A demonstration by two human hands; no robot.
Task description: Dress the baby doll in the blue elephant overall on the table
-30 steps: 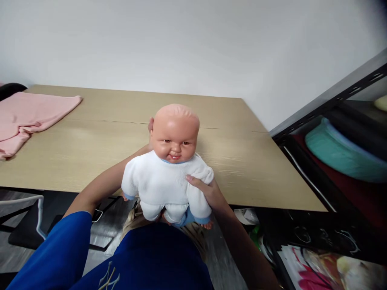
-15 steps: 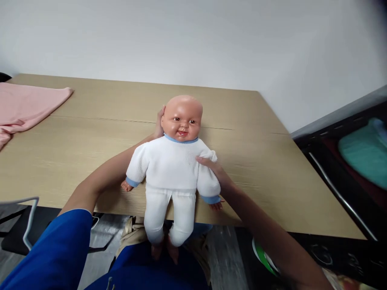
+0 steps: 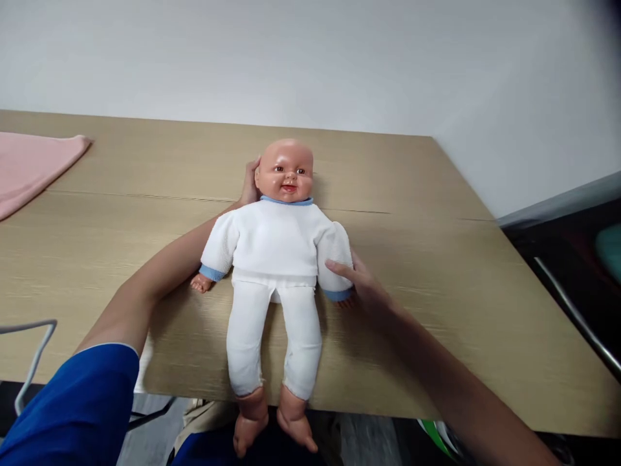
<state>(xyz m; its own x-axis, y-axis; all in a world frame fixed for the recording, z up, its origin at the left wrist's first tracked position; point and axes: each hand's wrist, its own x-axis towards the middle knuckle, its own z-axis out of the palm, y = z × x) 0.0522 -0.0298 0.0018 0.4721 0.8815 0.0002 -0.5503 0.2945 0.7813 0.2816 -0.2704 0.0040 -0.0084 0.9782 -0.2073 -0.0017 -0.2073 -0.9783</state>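
Observation:
A baby doll point(image 3: 273, 249) in a white suit with blue cuffs lies on its back on the wooden table point(image 3: 436, 272), head toward the wall, bare feet hanging over the near edge. My left hand point(image 3: 251, 184) reaches under the doll and cups the back of its head; only the fingers beside the head show. My right hand point(image 3: 361, 288) grips the doll's arm near the blue cuff, thumb on top of the sleeve.
A pink cloth point(image 3: 29, 168) lies at the table's far left. A white wire hanger point(image 3: 29, 362) sticks up at the lower left, below the table edge. A dark shelf unit point(image 3: 572, 259) stands to the right.
The doll has gone from upright at my lap to lying flat on the table, moved away from me. Both hands went with it; my right hand slid down its arm toward the cuff.

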